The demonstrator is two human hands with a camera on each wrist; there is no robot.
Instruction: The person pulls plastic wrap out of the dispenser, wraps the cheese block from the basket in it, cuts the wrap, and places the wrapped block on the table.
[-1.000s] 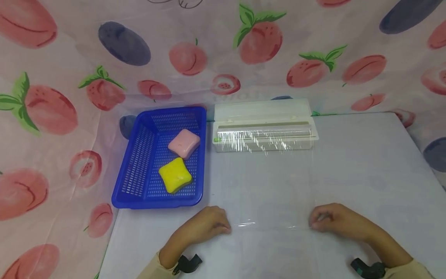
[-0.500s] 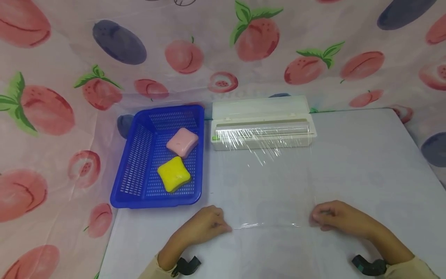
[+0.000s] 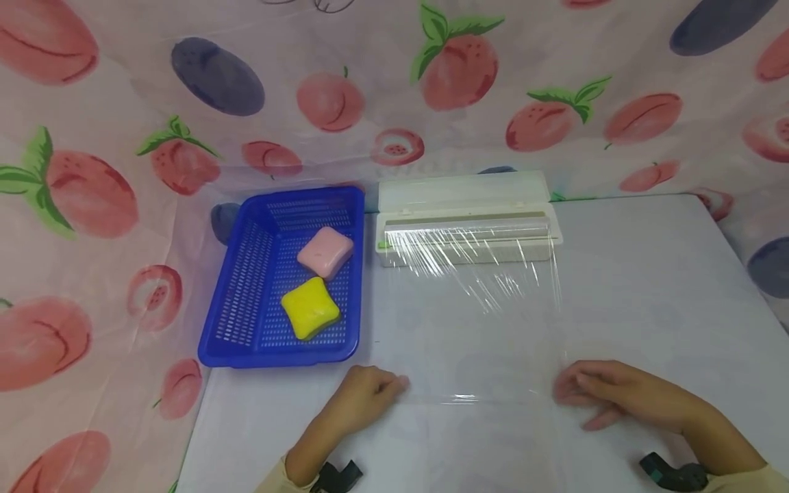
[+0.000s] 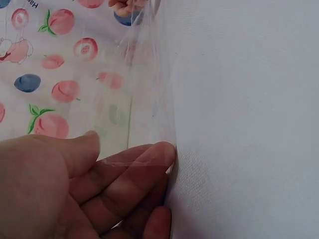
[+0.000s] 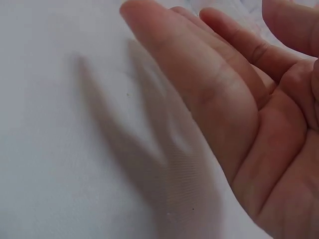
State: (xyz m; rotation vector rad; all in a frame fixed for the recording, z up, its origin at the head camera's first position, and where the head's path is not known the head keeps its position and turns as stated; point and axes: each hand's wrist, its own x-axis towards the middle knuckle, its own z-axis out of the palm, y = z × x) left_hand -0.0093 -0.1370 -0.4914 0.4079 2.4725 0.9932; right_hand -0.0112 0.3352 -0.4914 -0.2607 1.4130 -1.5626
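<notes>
A sheet of clear plastic wrap (image 3: 474, 356) runs from a roll (image 3: 468, 226) in an open white dispenser box (image 3: 557, 236) towards both hands. My left hand (image 3: 366, 398) is at the sheet's near left corner. In the left wrist view, wrap covers the fingertips (image 4: 158, 155), and the thumb stands apart from them. My right hand (image 3: 629, 390) is beside the near right corner, its fingers (image 5: 164, 42) extended and spread, palm facing inward. The thumb (image 5: 291, 30) is away from the fingers, and the wrap at this hand is hard to make out.
Left of the dispenser stands a blue plastic basket (image 3: 246, 352), holding a pink cushion-shaped block (image 3: 325, 253) and a yellow one (image 3: 310, 308). A white cloth covers the table (image 3: 666, 287). Behind and to the left hangs a peach-print sheet (image 3: 370, 41).
My right hand has loosened from its pinch and spread its fingers. My left thumb has lifted from the fingertips. Wrinkles in the wrap have shifted to the right and reach further down.
</notes>
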